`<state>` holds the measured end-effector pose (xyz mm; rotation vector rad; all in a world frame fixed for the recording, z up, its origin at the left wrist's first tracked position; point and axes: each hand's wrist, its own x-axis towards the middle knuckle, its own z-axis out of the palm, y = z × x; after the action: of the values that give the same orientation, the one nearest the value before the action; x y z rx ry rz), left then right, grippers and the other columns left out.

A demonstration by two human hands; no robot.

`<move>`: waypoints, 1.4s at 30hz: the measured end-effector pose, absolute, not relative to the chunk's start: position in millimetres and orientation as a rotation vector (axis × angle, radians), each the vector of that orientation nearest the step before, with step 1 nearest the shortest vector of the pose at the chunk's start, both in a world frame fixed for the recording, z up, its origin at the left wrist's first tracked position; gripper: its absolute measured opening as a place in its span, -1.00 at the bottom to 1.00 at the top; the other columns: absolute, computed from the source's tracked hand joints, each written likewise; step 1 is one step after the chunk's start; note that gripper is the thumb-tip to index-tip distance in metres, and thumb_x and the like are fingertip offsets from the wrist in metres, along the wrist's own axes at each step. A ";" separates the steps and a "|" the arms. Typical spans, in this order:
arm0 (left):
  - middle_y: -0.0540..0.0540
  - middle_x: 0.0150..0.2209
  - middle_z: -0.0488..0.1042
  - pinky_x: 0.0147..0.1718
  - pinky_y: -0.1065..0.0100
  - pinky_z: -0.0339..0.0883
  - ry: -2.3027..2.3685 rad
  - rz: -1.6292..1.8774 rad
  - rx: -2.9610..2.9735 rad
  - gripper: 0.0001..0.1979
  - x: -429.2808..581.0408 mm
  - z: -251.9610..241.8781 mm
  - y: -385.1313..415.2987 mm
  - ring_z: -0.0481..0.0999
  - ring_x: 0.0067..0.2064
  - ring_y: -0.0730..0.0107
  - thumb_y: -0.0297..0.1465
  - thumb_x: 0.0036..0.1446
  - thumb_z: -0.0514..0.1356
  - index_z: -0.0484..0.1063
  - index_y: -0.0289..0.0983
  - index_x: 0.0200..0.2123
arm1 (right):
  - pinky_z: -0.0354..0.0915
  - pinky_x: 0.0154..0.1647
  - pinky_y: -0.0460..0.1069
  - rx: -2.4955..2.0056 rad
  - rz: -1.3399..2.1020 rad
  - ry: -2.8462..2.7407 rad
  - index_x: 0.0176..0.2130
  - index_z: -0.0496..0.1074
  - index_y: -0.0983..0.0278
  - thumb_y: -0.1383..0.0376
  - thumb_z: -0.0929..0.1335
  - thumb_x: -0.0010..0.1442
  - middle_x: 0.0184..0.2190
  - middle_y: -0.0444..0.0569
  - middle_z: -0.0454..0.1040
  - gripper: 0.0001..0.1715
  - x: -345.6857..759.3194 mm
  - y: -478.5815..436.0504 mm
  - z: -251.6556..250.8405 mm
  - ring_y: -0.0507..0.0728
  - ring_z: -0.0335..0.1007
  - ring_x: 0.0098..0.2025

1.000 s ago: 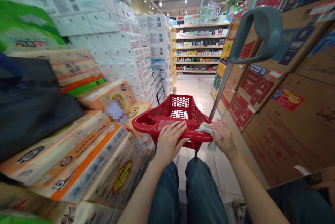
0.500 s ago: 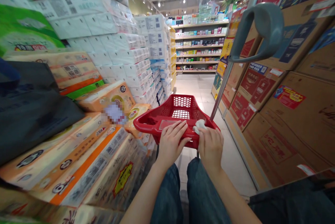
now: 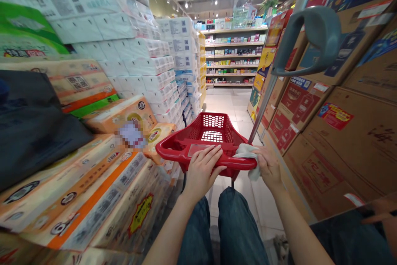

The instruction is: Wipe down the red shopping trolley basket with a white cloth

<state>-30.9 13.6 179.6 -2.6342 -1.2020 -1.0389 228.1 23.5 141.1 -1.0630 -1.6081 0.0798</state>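
Note:
A red plastic shopping basket [image 3: 214, 132] stands in the aisle in front of my knees. My left hand [image 3: 201, 170] rests on its near rim, fingers curled over the edge. My right hand [image 3: 269, 168] presses a white cloth [image 3: 248, 155] against the rim's right corner, fingers closed on the cloth. The basket's grey pull handle [image 3: 310, 41] rises on a metal pole at the right.
Stacked tissue and toilet paper packs [image 3: 108, 165] fill the left side, close to the basket. Cardboard boxes [image 3: 341, 124] line the right. A tiled aisle [image 3: 229, 103] runs ahead to product shelves [image 3: 235, 58]. A dark bag [image 3: 34, 124] sits at far left.
My right hand slid the cloth from the middle of the rim back out to the right corner. The left hand stayed on the rim.

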 end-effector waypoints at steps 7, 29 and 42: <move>-0.07 0.22 0.35 0.14 0.15 0.13 -1.227 -1.067 -2.627 -0.56 -32.2 180.8 16.9 0.26 0.26 0.21 -0.23 0.31 0.11 0.25 -0.16 0.22 | 0.33 -0.15 0.05 -1.062 0.484 -1.169 -0.27 0.45 0.26 0.09 0.18 0.30 -0.30 -0.01 0.53 -0.61 211.7 38.8 132.2 0.16 0.44 -0.23; -0.10 0.20 0.37 0.15 0.16 0.15 -1.190 -1.038 -2.608 -0.54 -33.3 180.7 19.6 0.28 0.25 0.23 -0.22 0.30 0.12 0.25 -0.18 0.22 | 0.13 0.03 0.12 -1.073 -0.239 -1.826 -0.21 0.49 0.24 0.27 0.19 0.33 -0.24 -0.02 0.54 -0.70 212.3 18.7 157.1 0.14 0.42 -0.14; -0.06 0.20 0.37 0.16 0.15 0.15 -1.262 -1.062 -2.578 -0.54 -23.7 179.6 20.7 0.28 0.25 0.25 -0.25 0.28 0.15 0.25 -0.15 0.22 | 0.10 0.17 0.20 -1.316 -0.307 -1.459 -0.16 0.46 0.25 0.31 0.15 0.35 -0.13 0.06 0.49 -0.67 146.8 -2.2 145.5 0.21 0.33 0.05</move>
<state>-23.7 20.7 179.6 -2.5784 -1.2620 -1.0621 146.8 -2.2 145.5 -1.3164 -1.4592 -0.3073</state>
